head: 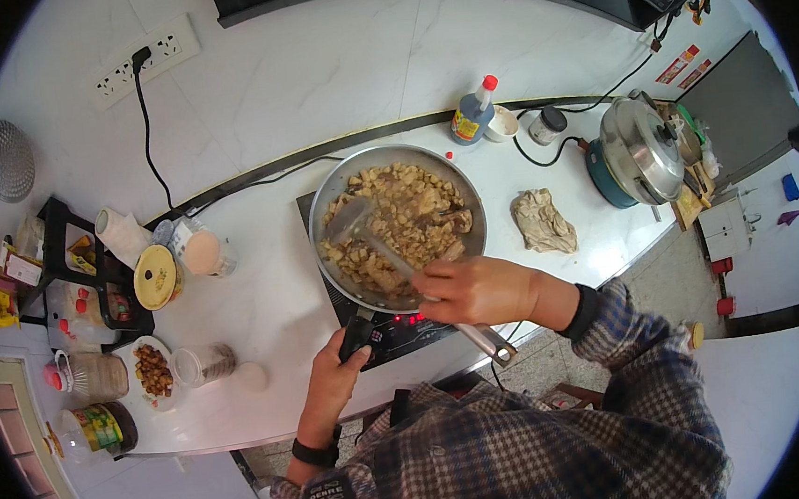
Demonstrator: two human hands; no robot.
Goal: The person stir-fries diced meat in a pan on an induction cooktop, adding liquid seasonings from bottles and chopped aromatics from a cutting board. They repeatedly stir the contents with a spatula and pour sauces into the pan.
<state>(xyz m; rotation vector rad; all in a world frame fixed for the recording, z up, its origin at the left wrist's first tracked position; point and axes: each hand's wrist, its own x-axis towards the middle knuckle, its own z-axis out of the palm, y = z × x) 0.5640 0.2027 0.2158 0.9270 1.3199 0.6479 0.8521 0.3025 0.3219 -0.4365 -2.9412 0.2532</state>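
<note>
A wide frying pan [480,232] full of browned, diced food [396,200] in some liquid sits on a black induction cooktop [337,304] whose red lights are lit. My left hand [335,367] grips the pan's black handle [356,337] at the near side. In my right hand [469,290] is a metal spatula [389,250], held by its shaft over the pan's near rim. The blade lies among the food at the pan's left, and the handle end points toward me.
Behind the pan stand a blue bottle with a red cap [474,118], a small white bowl [502,124] and a dark-lidded jar [547,125]. A crumpled cloth [544,221] lies to the right, before a lidded steel pot [638,150]. At left are jars, a plate of browned pieces [153,371] and a black rack [69,254].
</note>
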